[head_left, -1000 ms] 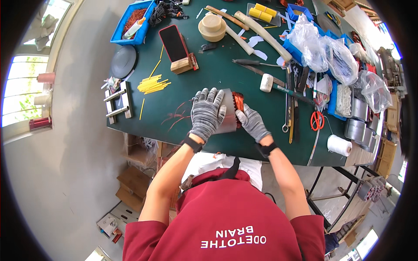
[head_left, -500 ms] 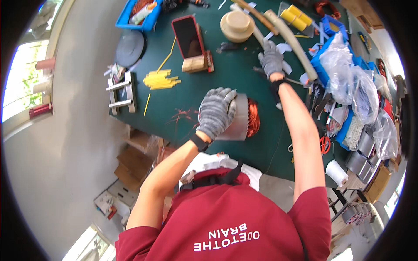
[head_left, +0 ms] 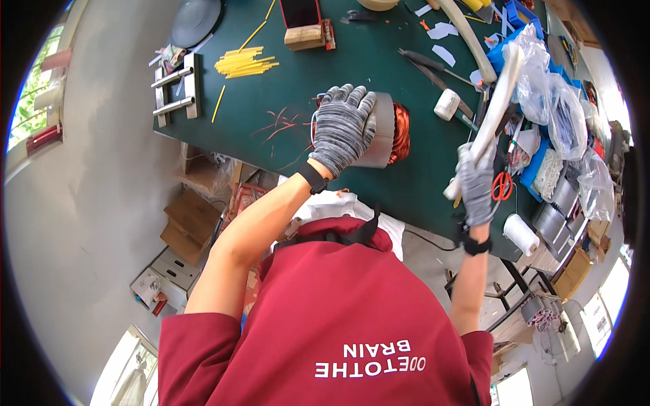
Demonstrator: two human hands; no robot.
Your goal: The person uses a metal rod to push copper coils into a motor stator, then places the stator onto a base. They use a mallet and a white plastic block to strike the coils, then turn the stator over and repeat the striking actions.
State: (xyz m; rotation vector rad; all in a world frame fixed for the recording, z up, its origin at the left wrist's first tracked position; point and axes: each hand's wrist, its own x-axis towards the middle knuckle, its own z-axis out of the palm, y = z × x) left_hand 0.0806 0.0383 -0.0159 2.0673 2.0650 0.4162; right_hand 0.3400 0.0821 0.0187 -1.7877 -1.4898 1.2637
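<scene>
A grey metal motor stator (head_left: 383,128) with orange copper windings (head_left: 401,134) at its end lies on its side on the green table. My left hand (head_left: 342,128), in a grey striped knit glove, grips its left part from above, fingers curved over it and hiding much of that end. To the right, my gloved right hand (head_left: 477,183) is closed round a long off-white stick (head_left: 502,88), raised above the table's right side at a slant. A small white-headed mallet (head_left: 447,105) lies between the stator and this stick. Thin reddish wire scraps (head_left: 281,123) are strewn left of the stator.
Yellow strips (head_left: 245,63) lie at the far left, near a metal frame (head_left: 177,91) and a dark round disc (head_left: 196,20). A phone (head_left: 300,12) leans on a wooden block (head_left: 305,37). Plastic bags (head_left: 565,115), orange-handled scissors (head_left: 502,186) and a thread spool (head_left: 521,234) crowd the right.
My right hand has come back from the far side of the table to the near right and now holds the off-white stick. My left hand stays on the stator; the whole view has shifted.
</scene>
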